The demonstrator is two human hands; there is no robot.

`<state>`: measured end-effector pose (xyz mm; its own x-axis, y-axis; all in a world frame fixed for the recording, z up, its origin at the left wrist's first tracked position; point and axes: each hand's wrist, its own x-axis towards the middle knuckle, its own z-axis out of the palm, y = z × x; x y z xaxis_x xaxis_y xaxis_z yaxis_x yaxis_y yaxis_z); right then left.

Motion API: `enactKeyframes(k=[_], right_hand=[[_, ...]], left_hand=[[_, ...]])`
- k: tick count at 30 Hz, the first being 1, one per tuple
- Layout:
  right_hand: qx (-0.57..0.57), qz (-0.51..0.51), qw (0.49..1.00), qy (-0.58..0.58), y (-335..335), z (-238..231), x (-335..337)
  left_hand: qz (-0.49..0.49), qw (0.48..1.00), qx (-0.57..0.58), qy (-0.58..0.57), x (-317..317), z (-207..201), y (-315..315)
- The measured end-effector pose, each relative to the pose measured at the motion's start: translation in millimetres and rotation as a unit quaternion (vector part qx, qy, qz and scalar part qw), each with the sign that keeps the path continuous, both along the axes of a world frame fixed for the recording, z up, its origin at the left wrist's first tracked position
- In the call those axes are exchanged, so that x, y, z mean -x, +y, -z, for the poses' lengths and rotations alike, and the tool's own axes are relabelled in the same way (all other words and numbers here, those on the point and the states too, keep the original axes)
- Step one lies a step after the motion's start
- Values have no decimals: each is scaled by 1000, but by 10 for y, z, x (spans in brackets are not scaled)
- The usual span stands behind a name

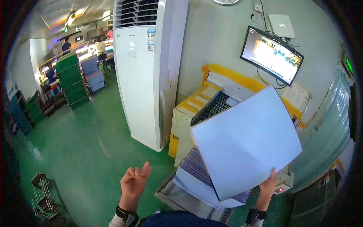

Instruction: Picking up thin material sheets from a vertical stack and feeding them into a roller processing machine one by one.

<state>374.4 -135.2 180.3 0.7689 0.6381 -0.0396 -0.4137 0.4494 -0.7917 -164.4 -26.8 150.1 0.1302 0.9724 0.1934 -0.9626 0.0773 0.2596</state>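
Note:
My right hand (269,184) grips the lower right edge of a large, flat, pale blue-white panel (247,142), thumb on its front face. The panel is held up at a tilt. Its far side and the fingers behind it are hidden. Below stands a rack (181,196) with several thin purple-edged sheets (196,166) in a row, partly covered by the panel. Away from these, my left hand (135,182) is raised over the floor, index finger stretched out and the others loosely bent, with nothing in it.
Behind the panel is a machine (183,122) with yellow tape and dark rollers. A tall white air conditioner (141,83) stands left of it. A screen (273,53) hangs on the wall. Green crates (70,81) are stacked far left; a metal frame (46,196) stands near left. Several people are further back.

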Motion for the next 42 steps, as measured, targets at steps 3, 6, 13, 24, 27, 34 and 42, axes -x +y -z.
enactKeyframes(k=[3, 6, 13, 24, 27, 34, 42], right_hand=[[-68, -164, 984, 11, 60, 365, -257], [-36, -87, 993, 65, 264, 621, -294], [-46, -53, 978, 199, 635, 1139, -291], [77, -51, 991, -96, 1178, 1831, -666], [22, -48, 969, 243, 1231, 1324, -386], [109, -188, 955, 203, 1439, 1269, -331], [93, -243, 942, 213, 1860, 1073, -596]], left_hand=[[-11, 1000, 12, 1, -50, -34, -19], [-12, 1000, 23, 2, -75, -64, -70], [-61, 998, 30, 16, 37, -26, -200], [-84, 995, 26, 39, -57, -38, -107], [-95, 994, 20, 52, -72, -33, -115], [-68, 997, 15, 41, -179, -5, -60], [-56, 997, -13, 45, -245, -35, 9]])
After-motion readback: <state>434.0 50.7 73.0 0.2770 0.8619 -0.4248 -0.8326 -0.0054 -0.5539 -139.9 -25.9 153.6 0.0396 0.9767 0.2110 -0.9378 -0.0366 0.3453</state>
